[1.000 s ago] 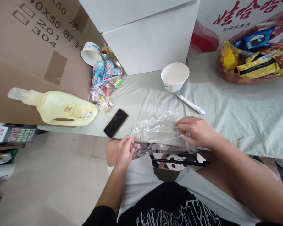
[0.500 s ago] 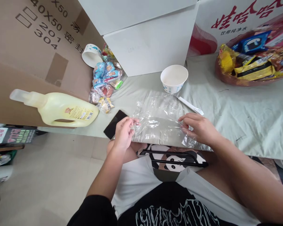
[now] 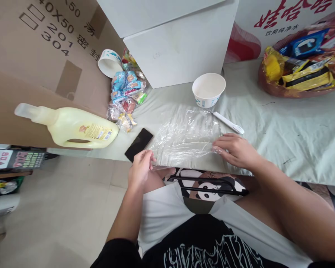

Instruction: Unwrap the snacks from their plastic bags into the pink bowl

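Observation:
A sheet of clear plastic film (image 3: 184, 137) lies crinkled and spread over the pale cloth between my two hands. My left hand (image 3: 141, 165) pinches its near left corner at the table's front edge. On the other side, my right hand (image 3: 236, 149) has its fingers closed on the film's right edge, close to the cloth. Just beyond the film stand a white paper bowl (image 3: 209, 89) with blue marks and a white utility knife (image 3: 227, 122). A dark phone (image 3: 139, 143) rests right behind my left hand.
A yellow detergent bottle (image 3: 80, 128) lies on its side at left. Wrapped snacks (image 3: 128, 89) and a second paper bowl (image 3: 110, 63) sit by the cardboard box (image 3: 44, 82). Behind stands a white box (image 3: 181, 48); a snack-filled basket (image 3: 298, 93) is at right.
My left hand has drawn its corner of the film left and toward me, past the phone. The film is spread wider and flatter. My right hand has barely moved.

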A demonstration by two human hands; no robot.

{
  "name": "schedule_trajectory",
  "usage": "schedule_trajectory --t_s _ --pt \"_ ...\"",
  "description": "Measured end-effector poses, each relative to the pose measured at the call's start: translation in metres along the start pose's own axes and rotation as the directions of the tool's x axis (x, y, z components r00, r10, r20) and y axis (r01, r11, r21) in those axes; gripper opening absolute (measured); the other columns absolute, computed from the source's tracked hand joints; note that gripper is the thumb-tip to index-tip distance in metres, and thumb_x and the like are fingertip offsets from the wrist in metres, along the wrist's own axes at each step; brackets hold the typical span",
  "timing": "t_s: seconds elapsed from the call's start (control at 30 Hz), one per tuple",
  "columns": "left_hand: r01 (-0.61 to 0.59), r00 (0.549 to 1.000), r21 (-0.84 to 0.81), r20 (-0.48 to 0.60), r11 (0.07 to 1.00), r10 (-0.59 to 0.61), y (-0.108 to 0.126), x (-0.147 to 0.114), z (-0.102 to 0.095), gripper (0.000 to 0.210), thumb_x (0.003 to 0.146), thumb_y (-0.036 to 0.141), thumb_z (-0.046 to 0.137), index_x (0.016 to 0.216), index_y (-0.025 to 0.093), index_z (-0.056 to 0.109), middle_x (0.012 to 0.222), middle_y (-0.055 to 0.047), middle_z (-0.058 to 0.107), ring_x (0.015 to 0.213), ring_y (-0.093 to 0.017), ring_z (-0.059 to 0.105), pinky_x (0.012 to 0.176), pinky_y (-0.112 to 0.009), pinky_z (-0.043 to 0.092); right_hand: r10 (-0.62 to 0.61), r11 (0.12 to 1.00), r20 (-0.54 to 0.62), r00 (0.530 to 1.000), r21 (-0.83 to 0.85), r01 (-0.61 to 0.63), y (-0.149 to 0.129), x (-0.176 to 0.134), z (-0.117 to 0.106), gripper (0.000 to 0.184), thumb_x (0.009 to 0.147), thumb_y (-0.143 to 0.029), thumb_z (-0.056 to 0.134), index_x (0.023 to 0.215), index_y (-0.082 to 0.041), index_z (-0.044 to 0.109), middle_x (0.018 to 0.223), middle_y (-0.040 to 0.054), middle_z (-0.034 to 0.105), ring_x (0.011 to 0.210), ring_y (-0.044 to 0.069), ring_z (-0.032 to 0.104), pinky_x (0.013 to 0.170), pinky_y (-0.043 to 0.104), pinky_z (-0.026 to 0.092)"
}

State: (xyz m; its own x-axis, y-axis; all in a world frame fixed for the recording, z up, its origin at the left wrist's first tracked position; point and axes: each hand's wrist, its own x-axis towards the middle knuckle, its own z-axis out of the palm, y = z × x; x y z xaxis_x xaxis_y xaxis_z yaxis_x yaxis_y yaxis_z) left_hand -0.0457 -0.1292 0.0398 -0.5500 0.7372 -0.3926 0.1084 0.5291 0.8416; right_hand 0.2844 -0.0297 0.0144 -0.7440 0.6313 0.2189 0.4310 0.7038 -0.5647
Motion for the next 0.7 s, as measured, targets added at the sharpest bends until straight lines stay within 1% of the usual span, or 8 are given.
schedule_trajectory --t_s 0.07,0.13,0.2,0.27,0.3,0.4,0.57,0.7 --pt "-0.093 0.994 0.096 -0.053 0.991 0.098 -0.003 -0.002 -0.01 0.028 0.084 0.045 0.064 0.092 0.018 0.067 0.08 -0.005 0.07 0.053 -0.011 0.058 0.046 -0.021 0.042 0.042 0.995 -0.049 0.998 0.094 -0.037 -0.001 0.0 -0.002 0.043 0.106 -0.037 0.037 0.076 -0.021 0.064 0.07 0.0044 0.068 0.067 0.018 0.062 0.071 0.034 0.049" --pt "-0.321 0.943 0.211 -0.018 0.923 0.332 -0.007 -0.009 -0.017 0.043 0.082 0.05 0.066 0.114 0.022 0.066 0.117 -0.012 0.07 0.096 -0.022 0.071 0.069 -0.028 0.057 0.134 0.974 -0.128 0.983 0.201 -0.107 -0.003 0.0 -0.002 0.048 0.106 -0.041 0.036 0.073 -0.021 0.064 0.068 0.0048 0.068 0.065 0.019 0.064 0.066 0.033 0.05" --pt "-0.561 0.828 0.288 0.193 0.776 0.527 -0.009 -0.016 -0.018 0.07 0.07 0.056 0.079 0.128 0.023 0.062 0.144 -0.015 0.057 0.135 -0.033 0.055 0.099 -0.041 0.056 0.251 0.935 -0.198 0.948 0.304 -0.184 -0.005 -0.001 -0.002 0.052 0.106 -0.047 0.036 0.073 -0.021 0.067 0.071 0.0058 0.071 0.069 0.02 0.068 0.066 0.032 0.053" --pt "-0.69 0.716 0.294 0.407 0.662 0.567 -0.01 -0.021 -0.013 0.084 0.059 0.054 0.088 0.131 0.022 0.062 0.151 -0.017 0.051 0.147 -0.04 0.041 0.114 -0.052 0.045 0.341 0.896 -0.233 0.911 0.373 -0.24 -0.007 -0.002 0.0 0.056 0.104 -0.054 0.037 0.072 -0.022 0.07 0.072 0.0063 0.074 0.074 0.021 0.072 0.068 0.033 0.055" --pt "-0.709 0.694 0.292 0.448 0.642 0.563 -0.009 -0.022 -0.008 0.076 0.061 0.05 0.089 0.127 0.022 0.065 0.151 -0.016 0.053 0.149 -0.04 0.04 0.118 -0.054 0.041 0.369 0.883 -0.237 0.899 0.392 -0.259 -0.007 -0.002 0.001 0.058 0.103 -0.057 0.037 0.071 -0.022 0.07 0.072 0.0064 0.074 0.074 0.022 0.073 0.069 0.033 0.055" --pt "-0.671 0.729 0.228 0.375 0.706 0.572 -0.008 -0.016 0.004 0.018 0.084 0.037 0.073 0.094 0.022 0.072 0.135 -0.013 0.067 0.141 -0.034 0.052 0.117 -0.052 0.043 0.407 0.867 -0.217 0.887 0.398 -0.3 -0.006 -0.004 0.001 0.061 0.102 -0.06 0.038 0.066 -0.022 0.069 0.071 0.0064 0.075 0.071 0.021 0.073 0.067 0.032 0.055" --pt "-0.555 0.794 -0.062 0.256 0.829 0.551 -0.008 -0.001 0.008 0.019 0.087 0.038 0.069 0.08 0.021 0.067 0.091 -0.008 0.078 0.105 -0.028 0.074 0.095 -0.043 0.059 0.438 0.864 -0.087 0.894 0.314 -0.393 -0.001 -0.005 -0.003 0.057 0.102 -0.057 0.037 0.071 -0.021 0.069 0.059 0.004 0.068 0.06 0.019 0.068 0.06 0.031 0.049" --pt "-0.531 0.832 -0.085 0.139 0.843 0.538 -0.008 0.004 0.007 0.019 0.085 0.038 0.072 0.085 0.02 0.065 0.073 -0.002 0.073 0.063 -0.016 0.071 0.056 -0.025 0.056 0.349 0.908 -0.058 0.935 0.269 -0.323 0.003 -0.004 0.002 0.058 0.102 -0.05 0.035 0.055 -0.024 0.055 0.071 0.0105 0.072 0.111 0.031 0.071 0.083 0.037 0.055"
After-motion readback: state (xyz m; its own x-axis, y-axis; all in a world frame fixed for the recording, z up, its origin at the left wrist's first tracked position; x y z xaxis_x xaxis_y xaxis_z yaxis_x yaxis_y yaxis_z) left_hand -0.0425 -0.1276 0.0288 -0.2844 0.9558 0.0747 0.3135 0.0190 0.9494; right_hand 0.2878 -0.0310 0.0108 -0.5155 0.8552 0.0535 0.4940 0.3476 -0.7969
